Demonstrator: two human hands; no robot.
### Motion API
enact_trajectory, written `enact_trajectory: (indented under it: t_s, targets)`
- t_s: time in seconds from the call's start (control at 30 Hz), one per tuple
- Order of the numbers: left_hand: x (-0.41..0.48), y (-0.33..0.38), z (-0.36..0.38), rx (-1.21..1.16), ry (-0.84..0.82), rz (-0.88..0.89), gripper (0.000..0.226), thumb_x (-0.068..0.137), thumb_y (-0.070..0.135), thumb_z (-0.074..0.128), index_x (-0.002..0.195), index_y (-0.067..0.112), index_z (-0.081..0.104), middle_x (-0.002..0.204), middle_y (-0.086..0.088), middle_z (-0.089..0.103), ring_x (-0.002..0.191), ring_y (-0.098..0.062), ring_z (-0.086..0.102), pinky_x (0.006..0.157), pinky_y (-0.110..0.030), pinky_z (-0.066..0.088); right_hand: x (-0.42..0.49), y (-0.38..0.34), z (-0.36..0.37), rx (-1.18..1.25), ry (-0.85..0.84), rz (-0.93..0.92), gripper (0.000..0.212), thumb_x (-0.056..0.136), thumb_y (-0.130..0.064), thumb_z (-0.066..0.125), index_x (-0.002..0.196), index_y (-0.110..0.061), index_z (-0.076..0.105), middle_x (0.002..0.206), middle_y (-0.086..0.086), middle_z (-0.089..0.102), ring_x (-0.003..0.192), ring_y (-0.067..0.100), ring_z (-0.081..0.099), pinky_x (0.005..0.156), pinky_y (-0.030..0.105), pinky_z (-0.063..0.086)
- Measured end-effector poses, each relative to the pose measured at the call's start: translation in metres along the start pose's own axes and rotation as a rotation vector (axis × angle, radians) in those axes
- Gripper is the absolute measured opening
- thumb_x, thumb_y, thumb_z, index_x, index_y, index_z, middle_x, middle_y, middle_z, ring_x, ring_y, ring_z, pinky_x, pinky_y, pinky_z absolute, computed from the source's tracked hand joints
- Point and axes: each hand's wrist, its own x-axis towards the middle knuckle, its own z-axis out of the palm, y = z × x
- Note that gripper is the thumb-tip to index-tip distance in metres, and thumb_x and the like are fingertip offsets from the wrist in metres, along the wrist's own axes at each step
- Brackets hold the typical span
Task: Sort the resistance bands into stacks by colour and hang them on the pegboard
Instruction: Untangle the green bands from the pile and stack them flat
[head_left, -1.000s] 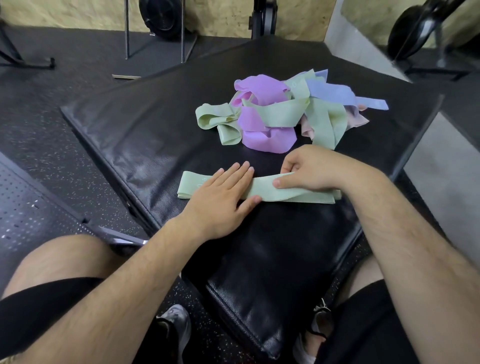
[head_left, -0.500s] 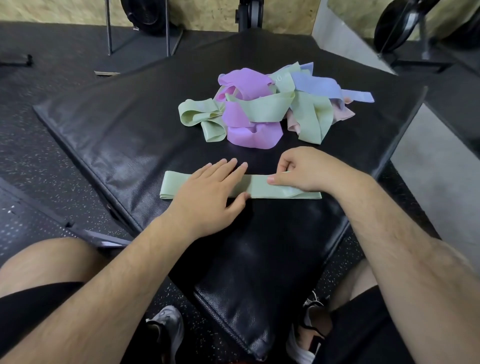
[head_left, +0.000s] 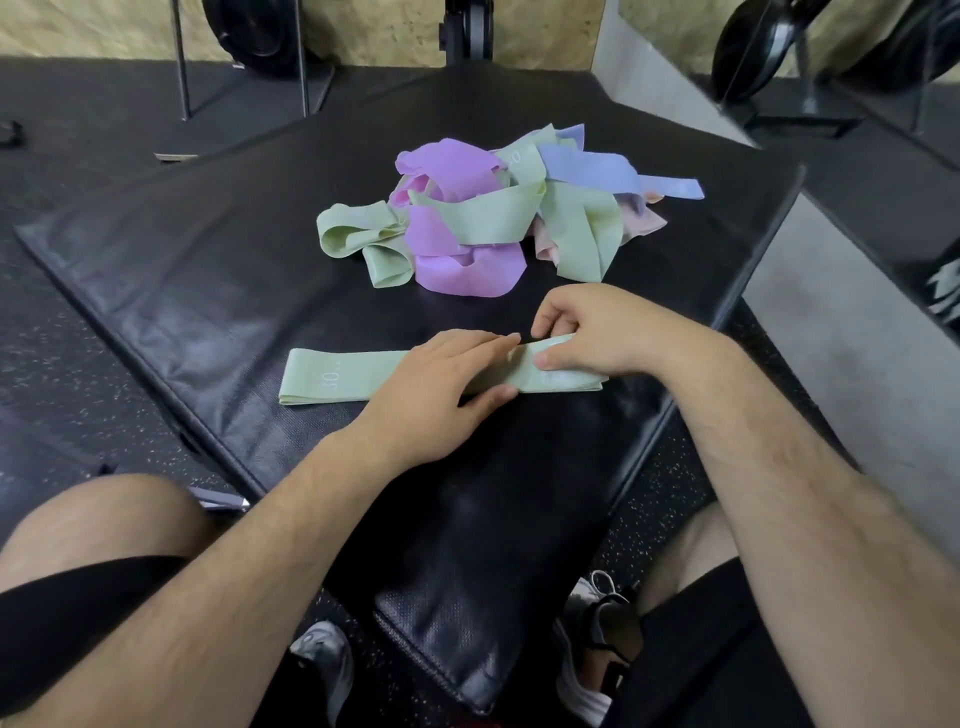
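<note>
A flat green band (head_left: 332, 376) lies across the near part of the black mat (head_left: 208, 270). My left hand (head_left: 436, 389) rests flat on its middle, fingers straight. My right hand (head_left: 587, 332) pinches the band's right part between thumb and curled fingers, lifting its top edge slightly. Behind them sits a tangled pile of bands: green ones (head_left: 483, 213), purple ones (head_left: 447, 171), a blue one (head_left: 592, 169) and a pale pink one (head_left: 644, 223) mostly hidden underneath. No pegboard is clearly in view.
The mat lies on a dark speckled rubber floor (head_left: 67, 338). Metal stand legs (head_left: 182, 57) and black gym equipment (head_left: 753, 47) stand at the back. A grey slab (head_left: 831, 322) borders the mat on the right. My knees and shoes are at the bottom.
My right hand's fingers have lifted and curled more, pinching the green band's upper edge. My left hand has slid slightly right along the band. The camera has shifted a little.
</note>
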Motion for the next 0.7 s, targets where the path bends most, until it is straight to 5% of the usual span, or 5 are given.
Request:
enact_trajectory:
  t_s: [0.1, 0.27, 0.4, 0.7]
  targets:
    - [0.000, 0.000, 0.000, -0.022, 0.004, 0.005, 0.047, 0.097, 0.044, 0.058, 0.140, 0.028, 0.053, 0.137, 0.010, 0.056, 0.126, -0.009, 0.046, 0.106, -0.015, 0.026, -0.005, 0.010, -0.004, 0.050, 0.011, -0.015, 0.022, 0.084, -0.020, 0.078, 0.100, -0.026, 0.063, 0.086, -0.005, 0.069, 0.054, -0.001, 0.056, 0.042, 0.011, 0.036]
    - [0.002, 0.001, -0.001, -0.007, -0.010, 0.003, 0.031, 0.095, 0.041, 0.060, 0.124, 0.029, 0.063, 0.137, 0.011, 0.056, 0.127, -0.010, 0.046, 0.105, -0.018, 0.029, -0.011, 0.019, -0.005, 0.045, 0.042, 0.008, 0.013, 0.083, -0.020, 0.079, 0.084, -0.028, 0.070, 0.084, -0.005, 0.067, 0.057, 0.004, 0.054, 0.059, 0.025, 0.046]
    - [0.007, 0.011, -0.002, 0.074, 0.022, 0.012, 0.028, 0.094, 0.041, 0.061, 0.120, 0.031, 0.064, 0.133, 0.014, 0.056, 0.124, -0.010, 0.048, 0.097, -0.024, 0.034, -0.014, 0.021, 0.000, 0.030, 0.066, -0.004, 0.007, 0.084, -0.020, 0.078, 0.085, -0.026, 0.074, 0.064, -0.010, 0.055, 0.047, -0.004, 0.051, 0.055, 0.023, 0.037]
    - [0.026, 0.024, 0.019, -0.049, 0.036, 0.028, 0.030, 0.094, 0.044, 0.063, 0.115, 0.023, 0.068, 0.121, 0.010, 0.062, 0.112, -0.017, 0.053, 0.096, -0.040, 0.046, -0.017, 0.032, 0.002, -0.035, 0.112, -0.041, 0.009, 0.086, -0.028, 0.079, 0.086, -0.036, 0.073, 0.086, -0.007, 0.057, 0.073, 0.011, 0.057, 0.066, 0.026, 0.045]
